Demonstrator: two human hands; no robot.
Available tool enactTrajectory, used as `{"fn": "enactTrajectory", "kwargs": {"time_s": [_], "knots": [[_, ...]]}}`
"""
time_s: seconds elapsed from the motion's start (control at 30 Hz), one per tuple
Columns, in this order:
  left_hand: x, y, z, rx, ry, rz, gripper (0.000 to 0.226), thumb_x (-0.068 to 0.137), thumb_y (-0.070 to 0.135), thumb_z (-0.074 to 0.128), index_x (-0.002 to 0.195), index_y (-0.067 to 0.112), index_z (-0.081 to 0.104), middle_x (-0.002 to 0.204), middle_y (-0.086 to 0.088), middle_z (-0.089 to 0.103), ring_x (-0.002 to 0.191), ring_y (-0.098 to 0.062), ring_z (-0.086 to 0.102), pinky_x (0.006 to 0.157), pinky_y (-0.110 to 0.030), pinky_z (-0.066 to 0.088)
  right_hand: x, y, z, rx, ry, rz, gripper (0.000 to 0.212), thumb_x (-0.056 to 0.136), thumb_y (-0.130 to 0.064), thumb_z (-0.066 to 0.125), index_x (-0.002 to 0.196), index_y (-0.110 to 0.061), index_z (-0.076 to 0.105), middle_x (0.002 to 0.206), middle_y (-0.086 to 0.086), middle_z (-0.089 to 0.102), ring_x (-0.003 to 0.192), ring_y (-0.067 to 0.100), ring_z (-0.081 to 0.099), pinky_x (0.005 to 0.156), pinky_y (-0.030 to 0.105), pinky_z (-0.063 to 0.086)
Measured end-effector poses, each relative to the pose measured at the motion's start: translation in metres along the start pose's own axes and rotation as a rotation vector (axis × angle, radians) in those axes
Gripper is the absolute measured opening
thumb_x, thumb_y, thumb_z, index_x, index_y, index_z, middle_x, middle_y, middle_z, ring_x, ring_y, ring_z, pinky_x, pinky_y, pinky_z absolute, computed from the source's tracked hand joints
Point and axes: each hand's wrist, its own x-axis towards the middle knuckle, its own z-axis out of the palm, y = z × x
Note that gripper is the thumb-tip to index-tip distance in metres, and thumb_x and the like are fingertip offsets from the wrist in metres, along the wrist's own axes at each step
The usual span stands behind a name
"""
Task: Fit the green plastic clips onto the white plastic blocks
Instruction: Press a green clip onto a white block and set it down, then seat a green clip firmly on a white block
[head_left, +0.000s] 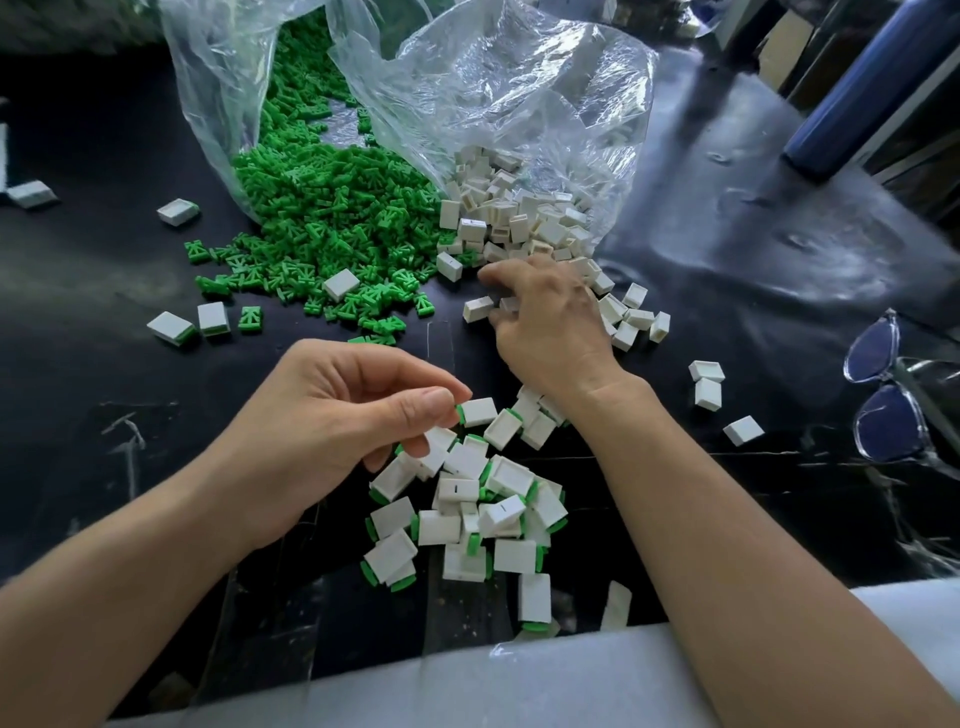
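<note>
Two questions from me, pat_k: which step is this, and where's everything sitting?

benchrat: lol ok, left to right. Far left on the black table (78, 291) there's a couple of stray fitted blocks (171, 327), small white rectangles with green peeking out underneath. Then the big heap of little green plastic clips (332, 218) pours out of a crinkly clear plastic bag (519, 93). The left hand (332, 415) hovers over the near heap of finished blocks (467, 504), fingers curled, thumb against forefinger, with a green edge right at the thumb tip. Can't tell if it's pinching that piece or is clear of it.

pat_k: and the other hand?

benchrat: the right hand (545, 322) is well apart from the left, out at the near edge of the bare white plastic blocks (519, 218) that spill from the clear plastic too. Its fingers curl down over one of them, and a bit of white shows between them. So I'd call this step fetching the next block. A decent heap is done and tons are left. Next it needs a clip from the green heap, lined up with the block's open side and pressed till it seats, I reckon. Clear-framed glasses (883, 395) sit far right, out of the way.
</note>
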Motion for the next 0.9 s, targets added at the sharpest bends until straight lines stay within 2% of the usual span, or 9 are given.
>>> {"fn": "enactTrajectory", "kwargs": {"time_s": [0.17, 0.33, 0.4, 0.53, 0.63, 0.7, 0.77, 0.83, 0.9], "knots": [[0.001, -0.002, 0.000, 0.006, 0.064, -0.014, 0.028, 0.053, 0.036, 0.068, 0.077, 0.024, 0.077, 0.071, -0.005, 0.072, 0.053, -0.007, 0.060, 0.042, -0.014, 0.041, -0.002, -0.004, -0.003, 0.036, 0.012, -0.064, 0.022, 0.087, -0.013, 0.058, 0.105, -0.021, 0.067, 0.108, 0.001, 0.063, 0.106, 0.021, 0.050, 0.093, 0.031, 0.036], [0.008, -0.008, -0.005, -0.085, 0.269, -0.031, 0.033, 0.059, 0.020, 0.065, 0.092, 0.024, 0.069, 0.086, -0.002, 0.073, 0.065, -0.009, 0.068, 0.050, -0.015, 0.049, -0.011, -0.018, -0.008, 0.389, -0.002, -0.108, 0.016, 0.085, -0.011, 0.062, 0.099, -0.015, 0.069, 0.087, -0.006, 0.063, 0.082, 0.008, 0.056, 0.077, 0.018, 0.042], [0.010, -0.009, -0.006, -0.087, 0.303, -0.024, 0.038, 0.058, 0.019, 0.065, 0.096, 0.025, 0.065, 0.088, 0.001, 0.071, 0.072, -0.010, 0.069, 0.054, -0.015, 0.050, -0.017, -0.025, -0.009, 0.547, -0.052, -0.129, 0.010, 0.083, -0.008, 0.065, 0.093, -0.011, 0.067, 0.079, -0.009, 0.061, 0.078, 0.009, 0.057, 0.077, 0.022, 0.046], [0.010, -0.008, -0.007, -0.056, 0.355, -0.009, 0.026, 0.058, 0.018, 0.067, 0.084, 0.016, 0.066, 0.073, 0.003, 0.071, 0.063, -0.007, 0.064, 0.054, -0.014, 0.050, -0.024, -0.033, -0.008, 0.700, -0.173, -0.224, 0.014, 0.081, -0.005, 0.066, 0.085, -0.015, 0.057, 0.079, -0.002, 0.060, 0.077, 0.015, 0.059, 0.075, 0.032, 0.050], [0.009, -0.008, -0.008, -0.035, 0.377, -0.020, 0.015, 0.063, 0.018, 0.068, 0.076, 0.013, 0.065, 0.065, 0.005, 0.069, 0.059, -0.004, 0.063, 0.052, -0.015, 0.051, -0.022, -0.030, -0.009, 0.725, -0.222, -0.227, 0.011, 0.083, -0.005, 0.064, 0.088, -0.014, 0.059, 0.080, -0.004, 0.061, 0.077, 0.009, 0.058, 0.071, 0.020, 0.046], [0.009, -0.008, -0.008, -0.070, 0.373, -0.032, 0.006, 0.074, 0.005, 0.067, 0.076, 0.010, 0.063, 0.065, 0.003, 0.070, 0.061, -0.009, 0.067, 0.052, -0.018, 0.053, -0.019, -0.025, -0.007, 0.603, -0.164, -0.171, 0.011, 0.086, -0.007, 0.059, 0.095, -0.012, 0.064, 0.086, -0.005, 0.063, 0.083, 0.008, 0.057, 0.075, 0.017, 0.043], [0.009, -0.007, -0.007, -0.078, 0.358, -0.045, 0.012, 0.080, -0.004, 0.061, 0.076, 0.007, 0.062, 0.066, -0.001, 0.070, 0.061, -0.013, 0.069, 0.049, -0.019, 0.053, -0.015, -0.021, -0.003, 0.346, -0.115, -0.164, 0.025, 0.090, -0.011, 0.053, 0.114, -0.011, 0.062, 0.109, 0.000, 0.063, 0.103, 0.014, 0.054, 0.091, 0.024, 0.040], [0.009, -0.007, -0.006, -0.071, 0.350, -0.045, 0.014, 0.080, -0.006, 0.059, 0.077, 0.007, 0.062, 0.066, -0.001, 0.071, 0.058, -0.013, 0.068, 0.047, -0.018, 0.052, -0.013, -0.019, 0.002, 0.150, -0.146, -0.207, 0.037, 0.093, -0.019, 0.049, 0.130, -0.014, 0.050, 0.134, 0.001, 0.050, 0.124, 0.018, 0.039, 0.103, 0.027, 0.027], [0.009, -0.007, -0.005, -0.071, 0.350, -0.033, 0.017, 0.080, -0.006, 0.060, 0.077, 0.010, 0.064, 0.065, 0.000, 0.070, 0.057, -0.012, 0.067, 0.047, -0.017, 0.051, -0.011, -0.020, 0.004, 0.030, -0.215, -0.268, 0.046, 0.095, -0.028, 0.046, 0.140, -0.020, 0.039, 0.149, -0.005, 0.032, 0.137, 0.014, 0.022, 0.108, 0.028, 0.016]]}}
